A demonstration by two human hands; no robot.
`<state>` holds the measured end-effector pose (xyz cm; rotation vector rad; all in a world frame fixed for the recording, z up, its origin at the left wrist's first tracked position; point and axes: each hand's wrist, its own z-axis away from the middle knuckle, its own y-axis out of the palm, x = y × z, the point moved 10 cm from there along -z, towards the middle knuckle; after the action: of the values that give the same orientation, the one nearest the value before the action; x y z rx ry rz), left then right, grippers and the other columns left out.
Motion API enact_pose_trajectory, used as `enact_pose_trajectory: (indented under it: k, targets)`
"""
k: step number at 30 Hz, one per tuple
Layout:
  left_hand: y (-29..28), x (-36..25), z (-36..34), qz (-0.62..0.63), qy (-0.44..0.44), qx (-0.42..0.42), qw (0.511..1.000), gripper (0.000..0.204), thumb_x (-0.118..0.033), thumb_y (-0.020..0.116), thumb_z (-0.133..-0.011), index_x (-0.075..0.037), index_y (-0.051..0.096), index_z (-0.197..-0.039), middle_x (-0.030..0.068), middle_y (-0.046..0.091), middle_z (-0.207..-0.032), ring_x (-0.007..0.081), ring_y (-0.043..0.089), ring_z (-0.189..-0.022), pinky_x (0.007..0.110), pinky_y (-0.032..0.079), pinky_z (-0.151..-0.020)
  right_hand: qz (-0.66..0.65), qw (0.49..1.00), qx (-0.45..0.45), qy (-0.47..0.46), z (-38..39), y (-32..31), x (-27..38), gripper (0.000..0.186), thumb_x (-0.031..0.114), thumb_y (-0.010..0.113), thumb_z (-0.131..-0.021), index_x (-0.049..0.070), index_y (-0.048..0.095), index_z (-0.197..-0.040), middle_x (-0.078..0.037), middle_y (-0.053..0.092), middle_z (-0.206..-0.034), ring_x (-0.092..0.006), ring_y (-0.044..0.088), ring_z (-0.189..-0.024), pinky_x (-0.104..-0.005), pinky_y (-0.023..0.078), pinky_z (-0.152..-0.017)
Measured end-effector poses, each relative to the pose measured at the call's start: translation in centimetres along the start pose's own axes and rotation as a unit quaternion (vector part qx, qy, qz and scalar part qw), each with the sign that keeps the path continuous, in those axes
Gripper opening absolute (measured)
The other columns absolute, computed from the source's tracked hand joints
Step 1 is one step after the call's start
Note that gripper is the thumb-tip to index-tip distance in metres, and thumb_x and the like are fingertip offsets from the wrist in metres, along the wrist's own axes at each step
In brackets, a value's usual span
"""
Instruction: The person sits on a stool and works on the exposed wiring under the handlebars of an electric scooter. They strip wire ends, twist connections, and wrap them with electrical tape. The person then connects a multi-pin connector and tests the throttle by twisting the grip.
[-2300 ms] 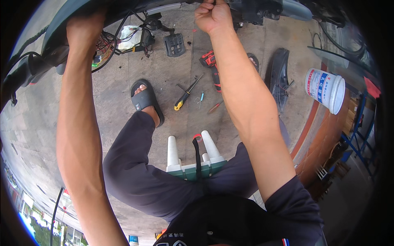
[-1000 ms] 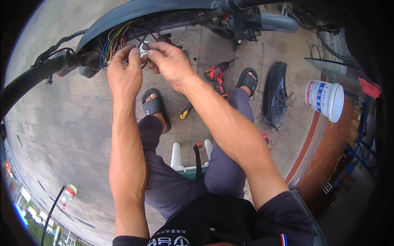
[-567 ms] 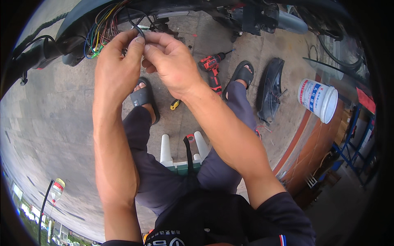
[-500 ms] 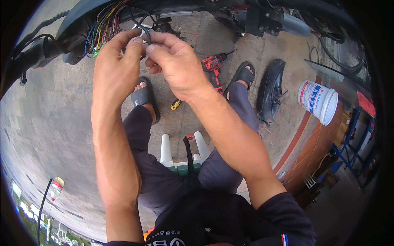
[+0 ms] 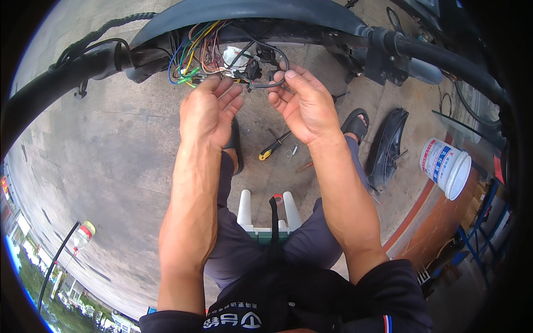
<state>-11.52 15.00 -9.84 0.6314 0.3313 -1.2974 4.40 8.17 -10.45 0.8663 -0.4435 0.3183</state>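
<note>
White bucket [image 5: 437,160] with blue and red print at the right, its pale round end facing lower right; can't tell if that end is lidded or open, so contents unknown. Clear bottle [image 5: 83,237] with a coloured label at the far lower left, beside a black pole [image 5: 54,266] (too small to read what's inside).

Curved dark panel [image 5: 250,16] spans the top, with a multicoloured wire bundle [image 5: 206,47] spilling out from under it. Green connectors [image 5: 191,75] sit at the lower left of the bundle, a white wrapped piece [image 5: 234,56] at its right.

Black cable [image 5: 267,86] loops out right of the bundle, its bend at the right hand [image 5: 308,108]: thumb and forefinger pinched on it, other fingers loosely curled. Left hand [image 5: 204,115] is just below the wires, left of the cable loop, fingers bent and slightly spread; can't tell whether its fingertips grip a wire. The two hands are apart, loose end of the loop between and above them.

On the ground below: yellow-and-black screwdriver [image 5: 270,150] between the forearms, black curved trim piece [image 5: 386,147] right of the right forearm (near the sandal [image 5: 356,124]). White-legged stool [image 5: 244,208] between the knees.
</note>
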Motion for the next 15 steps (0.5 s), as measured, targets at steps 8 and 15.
enact_pose_trajectory:
  k: [8, 15]
  targets:
    - [1.6, 1.2, -0.5, 0.127, -0.025, 0.023, 0.991, 0.015, -0.013, 0.054, -0.098, -0.001, 0.056, -0.106, 0.0149, 0.066, -0.101, 0.0288, 0.064, -0.098, 0.039, 0.053, -0.08, -0.016, 0.999, -0.025, -0.031, -0.3, -0.7, 0.8, 0.036, 0.005, 0.054, -0.096, 0.008, 0.043, -0.13, -0.009, 0.063, -0.1, -0.0202, 0.062, -0.084, -0.0338, 0.054, -0.071]
    - [2.6, 0.7, 0.4, 0.17, -0.002, 0.048, 0.984, 0.01, -0.014, 0.057, -0.097, -0.005, 0.058, -0.102, 0.009, 0.064, -0.091, 0.0236, 0.063, -0.087, 0.036, 0.053, -0.074, -0.008, 1.0, -0.001, -0.01, -0.6, -0.7, 0.2, 0.023, 0.007, 0.059, -0.095, 0.007, 0.059, -0.118, -0.007, 0.066, -0.1, -0.0167, 0.063, -0.085, -0.0313, 0.054, -0.075]
